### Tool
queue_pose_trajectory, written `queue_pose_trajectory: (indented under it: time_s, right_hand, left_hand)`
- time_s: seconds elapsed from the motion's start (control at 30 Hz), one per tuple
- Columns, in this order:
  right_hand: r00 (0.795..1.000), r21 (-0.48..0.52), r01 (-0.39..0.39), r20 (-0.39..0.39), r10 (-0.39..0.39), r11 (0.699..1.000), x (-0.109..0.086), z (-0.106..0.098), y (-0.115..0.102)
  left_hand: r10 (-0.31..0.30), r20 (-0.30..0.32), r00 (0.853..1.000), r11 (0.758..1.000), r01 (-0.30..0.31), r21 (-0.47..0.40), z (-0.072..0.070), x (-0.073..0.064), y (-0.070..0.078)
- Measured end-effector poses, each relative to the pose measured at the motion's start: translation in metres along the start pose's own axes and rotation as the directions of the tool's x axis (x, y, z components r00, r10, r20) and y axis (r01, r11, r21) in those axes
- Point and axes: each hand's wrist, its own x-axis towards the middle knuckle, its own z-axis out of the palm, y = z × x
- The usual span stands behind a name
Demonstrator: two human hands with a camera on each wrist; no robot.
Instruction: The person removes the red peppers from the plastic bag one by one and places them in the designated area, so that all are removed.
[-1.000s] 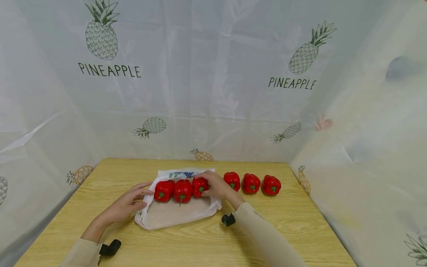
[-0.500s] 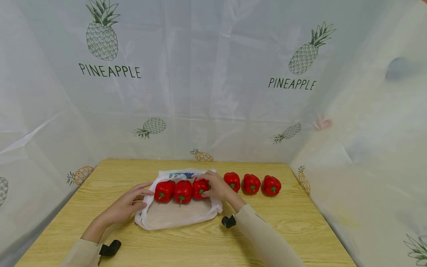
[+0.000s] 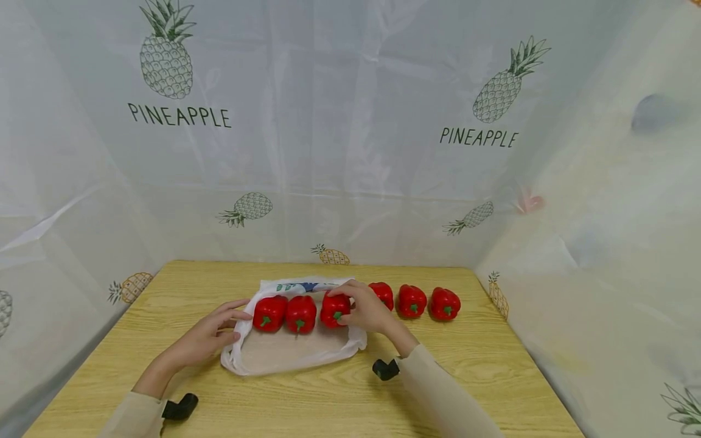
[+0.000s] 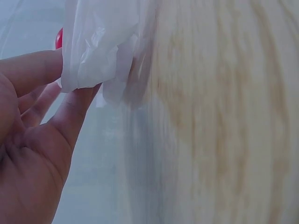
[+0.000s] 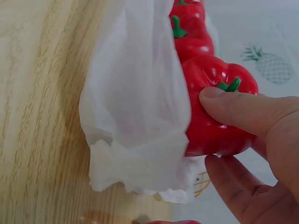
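Observation:
A white plastic bag point(image 3: 301, 359) lies spread on the table with its mouth wide, a blue-green print along its far edge. Inside stand a red bell pepper at the left point(image 3: 269, 313) and another in the middle point(image 3: 300, 313), side by side. My right hand point(image 3: 369, 310) grips a third red bell pepper point(image 3: 334, 309) at the bag's right end, thumb by its green stem and fingers on the far side. At the bag's left rim, my left hand point(image 3: 205, 334) holds the plastic between thumb and fingers; some fingertips are hidden behind it point(image 4: 93, 51).
To the right of the bag, three more red bell peppers stand in a row on the wooden table point(image 3: 438, 383): a partly hidden one point(image 3: 383, 294), a middle one point(image 3: 411, 301) and an outer one point(image 3: 445, 303). A pineapple-print sheet point(image 3: 328, 152) hangs around the table.
My right hand has shifted slightly right with its bell pepper, leaving a gap beside the middle one. The left hand stays at the bag's rim.

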Motion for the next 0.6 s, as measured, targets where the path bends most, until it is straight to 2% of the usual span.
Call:
queue_pose_trajectory:
  time_s: [0.2,0.33,0.6]
  right_hand:
    - [0.999,0.022,0.030,-0.034,-0.029,0.999,-0.012,-0.010,-0.005]
    - [0.999,0.021,0.024,-0.043,-0.023,1.000,-0.022,-0.019,-0.006]
    - [0.996,-0.012,0.051,-0.079,-0.052,0.999,-0.040,-0.032,0.003]
  left_hand:
    - [0.005,-0.009,1.000,1.000,-0.005,0.013,0.000,0.000,0.001]
    - [0.011,-0.011,1.000,1.000,-0.011,0.019,0.000,0.000,0.000]
    - [0.018,-0.010,1.000,1.000,-0.018,0.015,0.000,0.000,-0.001]
